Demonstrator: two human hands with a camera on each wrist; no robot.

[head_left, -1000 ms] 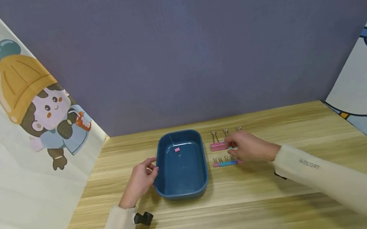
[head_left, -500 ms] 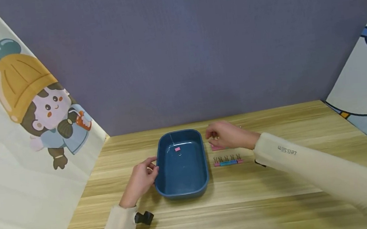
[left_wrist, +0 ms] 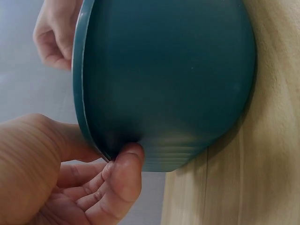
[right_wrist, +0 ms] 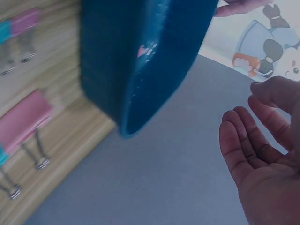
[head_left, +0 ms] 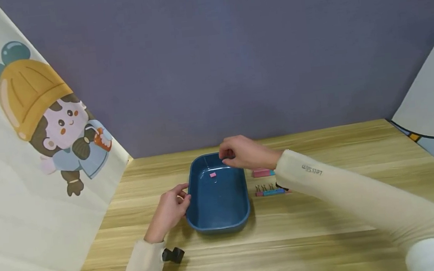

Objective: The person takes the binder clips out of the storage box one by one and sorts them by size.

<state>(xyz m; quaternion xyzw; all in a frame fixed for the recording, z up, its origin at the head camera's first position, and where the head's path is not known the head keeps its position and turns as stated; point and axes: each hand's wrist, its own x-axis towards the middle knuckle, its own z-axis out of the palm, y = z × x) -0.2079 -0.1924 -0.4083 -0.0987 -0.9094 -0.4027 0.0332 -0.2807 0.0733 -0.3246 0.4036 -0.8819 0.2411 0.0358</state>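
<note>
A dark blue plastic box (head_left: 220, 205) stands on the table. My left hand (head_left: 172, 207) pinches its left rim, as the left wrist view also shows. Inside, toward the back, lies a small pink piece (head_left: 213, 174). My right hand (head_left: 242, 151) hovers over the box's back right corner. Its fingers curve loosely in the right wrist view, with nothing visible between them and the thumb. Right of the box is a row of small binder clips (head_left: 272, 192). Behind these sit large binder clips, a pink one (head_left: 261, 173) showing and others partly hidden by the right arm.
The wood-grain table (head_left: 310, 248) ends at a grey-blue back panel (head_left: 233, 64). White printed sheets flank it, with a cartoon figure (head_left: 62, 120) on the left one. A black wrist device (head_left: 173, 255) sits at the left sleeve.
My right hand has moved left from the large binder clips to above the box's back right corner. The left hand stays at the box's rim. The head view has shifted slightly.
</note>
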